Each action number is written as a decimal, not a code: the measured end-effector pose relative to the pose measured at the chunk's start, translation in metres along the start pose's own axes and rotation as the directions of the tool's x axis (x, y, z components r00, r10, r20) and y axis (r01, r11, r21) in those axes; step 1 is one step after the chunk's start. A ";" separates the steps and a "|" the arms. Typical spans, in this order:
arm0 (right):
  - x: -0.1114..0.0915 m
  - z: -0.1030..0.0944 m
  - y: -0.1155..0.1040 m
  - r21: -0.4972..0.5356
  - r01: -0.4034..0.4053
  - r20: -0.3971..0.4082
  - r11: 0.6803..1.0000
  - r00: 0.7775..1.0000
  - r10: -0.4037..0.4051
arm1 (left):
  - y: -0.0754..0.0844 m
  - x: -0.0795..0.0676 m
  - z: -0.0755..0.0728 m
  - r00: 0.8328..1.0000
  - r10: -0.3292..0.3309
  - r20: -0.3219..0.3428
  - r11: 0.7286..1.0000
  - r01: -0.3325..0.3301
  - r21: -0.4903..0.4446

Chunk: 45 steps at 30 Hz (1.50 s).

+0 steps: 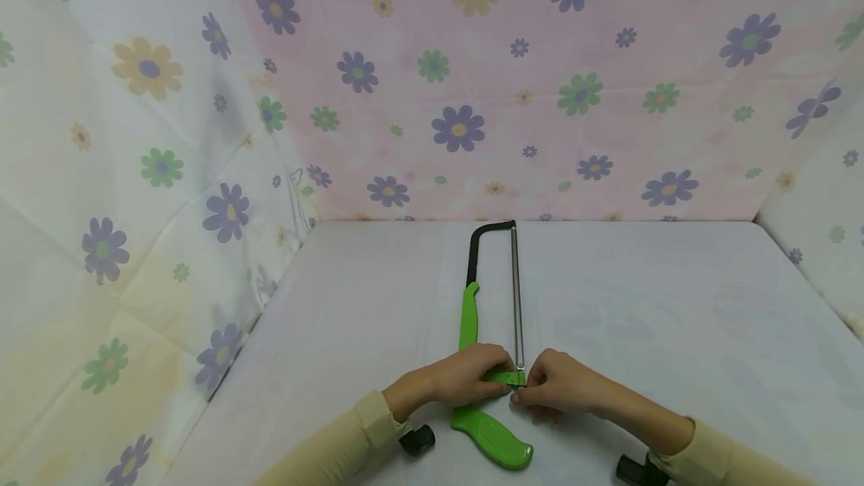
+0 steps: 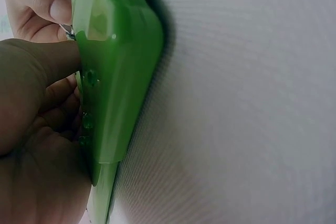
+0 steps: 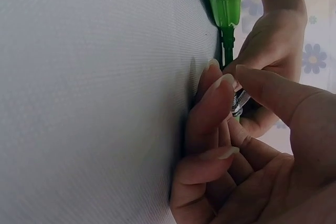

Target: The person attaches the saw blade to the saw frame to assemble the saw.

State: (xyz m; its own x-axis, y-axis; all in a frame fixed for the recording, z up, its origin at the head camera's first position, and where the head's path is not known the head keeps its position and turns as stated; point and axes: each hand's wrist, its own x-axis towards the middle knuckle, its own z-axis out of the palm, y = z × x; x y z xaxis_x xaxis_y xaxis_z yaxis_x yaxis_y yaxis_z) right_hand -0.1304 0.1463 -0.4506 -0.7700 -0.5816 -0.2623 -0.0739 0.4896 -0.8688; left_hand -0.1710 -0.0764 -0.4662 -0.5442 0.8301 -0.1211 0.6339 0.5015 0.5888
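A hacksaw (image 1: 469,313) with a green handle and black front frame lies on the white table, its grey blade (image 1: 517,298) on the right side. My left hand (image 1: 472,373) holds the short green arm at the blade's near end, thumb and fingers around it. Close up in the left wrist view, that hand (image 2: 31,98) lies against the green frame (image 2: 121,66). At the same near end, my right hand (image 1: 567,385) pinches the small metal wing nut (image 3: 241,100) on a threaded screw. Its curled fingers (image 3: 207,114) partly hide the nut.
The white table (image 1: 648,306) carries the saw. Flower-patterned cloth (image 1: 405,96) hangs behind it and along both sides. Black wrist devices (image 1: 418,441) sit below both cuffs, close to the table.
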 end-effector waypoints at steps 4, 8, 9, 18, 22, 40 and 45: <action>0.001 0.000 0.000 -0.016 0.003 -0.001 1.000 1.000 -0.003 | -0.001 0.000 0.001 1.000 0.002 -0.001 1.000 -0.002 -0.002; 0.001 -0.001 0.000 -0.019 0.003 0.005 1.000 1.000 -0.003 | -0.001 0.000 0.000 1.000 0.003 0.000 1.000 -0.003 -0.002; 0.000 -0.001 0.000 -0.015 -0.001 0.005 1.000 1.000 0.001 | 0.000 0.000 0.000 1.000 0.003 0.001 1.000 -0.003 -0.001; -0.004 -0.002 0.002 0.015 -0.018 0.022 1.000 1.000 0.017 | 0.001 0.000 -0.001 1.000 0.004 -0.001 1.000 -0.004 0.007; -0.006 -0.006 0.004 0.028 -0.013 0.047 1.000 0.999 0.012 | 0.001 0.000 -0.001 1.000 0.007 -0.003 1.000 -0.007 0.014; -0.008 -0.015 0.005 0.056 0.069 0.054 0.996 0.996 -0.072 | -0.001 0.001 0.001 1.000 0.017 -0.008 1.000 -0.017 0.017; -0.006 -0.014 0.009 0.041 0.105 0.058 0.994 0.993 -0.107 | -0.001 0.002 0.001 1.000 0.017 -0.008 1.000 -0.017 0.014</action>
State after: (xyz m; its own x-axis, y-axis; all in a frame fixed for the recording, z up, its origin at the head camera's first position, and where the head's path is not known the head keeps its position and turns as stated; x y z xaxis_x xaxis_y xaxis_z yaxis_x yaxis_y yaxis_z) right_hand -0.1349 0.1635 -0.4512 -0.7197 -0.6675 -0.1912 -0.1282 0.3984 -0.9082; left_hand -0.1720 -0.0754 -0.4683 -0.5378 0.8365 -0.1049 0.6508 0.4910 0.5791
